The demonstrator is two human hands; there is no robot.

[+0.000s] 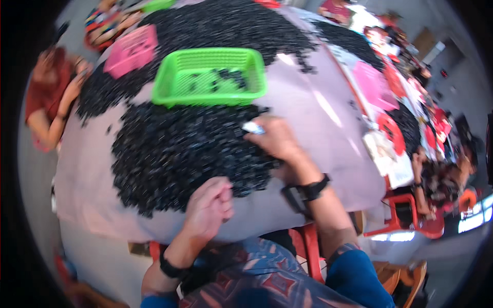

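A broad pile of small black pieces (pixel 179 154) covers the table in front of me; motion blur hides what kind they are. At the pile's right edge, my right hand (pixel 280 137) is closed on a small whitish object (pixel 252 128), which sticks out between thumb and fingers. My left hand (pixel 209 205) is curled closed at the near edge of the pile. Whatever its fingers may hold is hidden. Just beyond the pile stands a bright green plastic basket (pixel 209 99), with some black pieces on its bottom.
A pink cloth (pixel 328 154) covers the table. More black pieces (pixel 231 25) are heaped at the far side, beside a pink basket (pixel 132 51). A person in a dark red top (pixel 49 87) sits at the left. Another table with a pink basket (pixel 374 84) and a red stool (pixel 403 213) are at the right.
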